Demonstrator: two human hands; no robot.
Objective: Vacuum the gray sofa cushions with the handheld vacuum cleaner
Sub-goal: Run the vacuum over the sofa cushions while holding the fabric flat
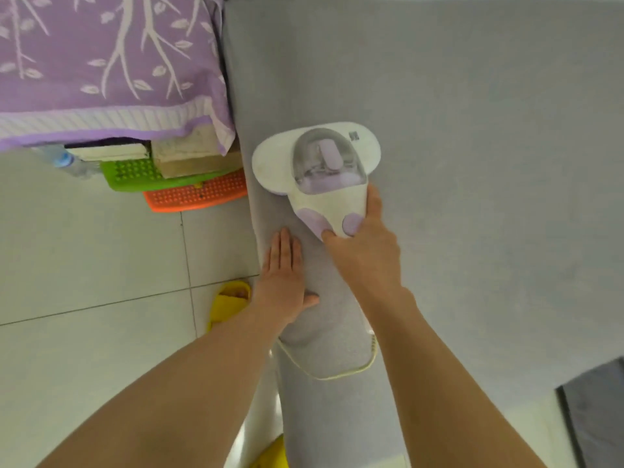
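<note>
A white and lilac handheld vacuum cleaner [320, 170] lies flat on the gray sofa cushion [472, 163], near the cushion's left edge. My right hand [366, 244] grips its rear handle, thumb on the lilac part and fingers wrapped along the right side. My left hand [283, 275] presses flat on the cushion's edge just left of the vacuum's handle, fingers straight. The vacuum's cream power cord [337, 374] loops across the cushion below my right wrist.
A purple leaf-patterned bed cover [101, 62] hangs at upper left, with boxes and green and orange plastic mats [196, 194] beneath it. Yellow slippers [229, 304] sit on the white tiled floor by the sofa. A dark gray cloth [594, 410] lies at the lower right.
</note>
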